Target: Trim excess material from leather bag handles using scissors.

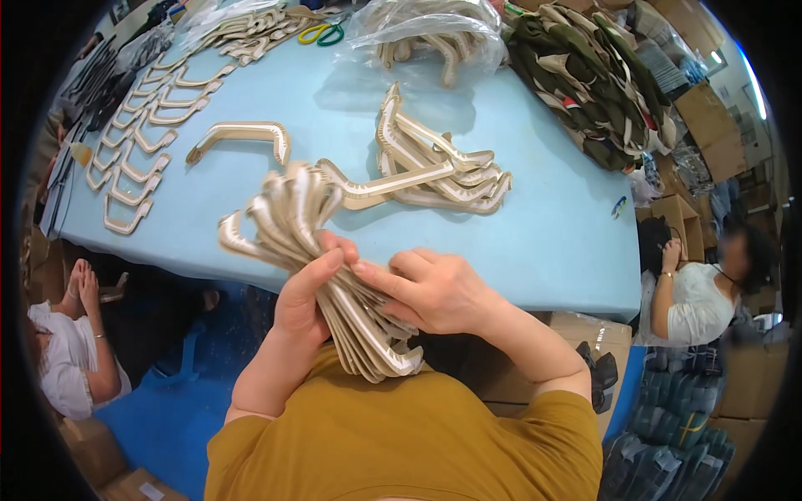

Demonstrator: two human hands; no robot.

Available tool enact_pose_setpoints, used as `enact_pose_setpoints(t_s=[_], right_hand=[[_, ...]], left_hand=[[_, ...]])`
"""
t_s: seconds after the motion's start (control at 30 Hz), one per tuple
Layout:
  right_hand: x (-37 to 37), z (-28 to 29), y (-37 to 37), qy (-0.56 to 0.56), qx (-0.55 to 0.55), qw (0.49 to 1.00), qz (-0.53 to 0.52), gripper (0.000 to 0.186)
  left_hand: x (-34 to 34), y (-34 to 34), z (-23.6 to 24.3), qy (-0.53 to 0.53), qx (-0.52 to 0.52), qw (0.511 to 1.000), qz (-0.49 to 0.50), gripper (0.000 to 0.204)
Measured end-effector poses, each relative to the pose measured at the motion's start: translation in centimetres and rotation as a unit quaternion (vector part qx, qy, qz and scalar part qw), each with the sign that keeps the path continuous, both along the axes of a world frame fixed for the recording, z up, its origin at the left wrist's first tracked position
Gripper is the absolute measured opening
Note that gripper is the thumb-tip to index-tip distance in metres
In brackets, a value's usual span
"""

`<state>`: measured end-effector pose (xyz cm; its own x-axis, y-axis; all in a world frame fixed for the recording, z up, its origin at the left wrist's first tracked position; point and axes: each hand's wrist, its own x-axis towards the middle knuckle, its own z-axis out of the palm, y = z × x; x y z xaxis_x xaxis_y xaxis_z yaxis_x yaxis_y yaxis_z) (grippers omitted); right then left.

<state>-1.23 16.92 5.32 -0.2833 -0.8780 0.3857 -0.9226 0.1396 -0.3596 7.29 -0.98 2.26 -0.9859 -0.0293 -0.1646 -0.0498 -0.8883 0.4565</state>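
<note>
A thick bundle of curved beige fabric strips with white bands along them is gripped in my left hand, held upright in front of my chest at the table's near edge. My right hand presses curled fingers against the bundle's right side, its index fingertip near my left thumb. Some of its fingers are hidden behind the strips. The bundle's upper end is slightly blurred. Just beyond it, a loose pile of similar strips lies on the light blue table. One single strip rests farther left.
Rows of strips spread over the table's left side. At the back are yellow-and-green scissors, a clear plastic bag of strips and a dark green fabric heap. People sit at left and right.
</note>
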Motion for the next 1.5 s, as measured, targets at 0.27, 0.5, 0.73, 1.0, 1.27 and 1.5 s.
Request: enact_pose_setpoints(t_s=[0.27,0.5,0.73,1.0,1.27,1.5], right_hand=[[-11.6,-6.1,0.6,-0.039,-0.090,0.947,-0.306,0.013],[-17.8,-8.0,2.2,-0.021,0.176,0.912,-0.371,0.016],[-18.0,-5.9,2.0,-0.020,0.120,0.912,-0.392,0.019],[-21.2,-4.9,-3.5,-0.179,0.241,0.815,-0.496,0.047],[-27.1,-6.0,-2.8,-0.192,0.238,0.835,-0.458,0.030],[-22.4,3.6,0.7,-0.364,0.051,0.815,-0.448,0.019]], left_hand=[[0.4,-1.1,2.1,0.090,-0.038,0.990,0.098,0.011],[0.2,-1.5,-0.1,0.063,0.000,0.997,0.038,0.021],[-0.6,-1.4,-0.3,-0.012,-0.031,0.999,0.041,0.023],[-0.8,-2.6,-0.6,-0.027,0.002,0.999,0.037,0.021],[-1.0,-2.4,-0.6,-0.047,-0.009,0.998,0.037,0.024],[-0.7,-2.8,-0.8,-0.027,-0.010,0.999,0.044,0.023]])
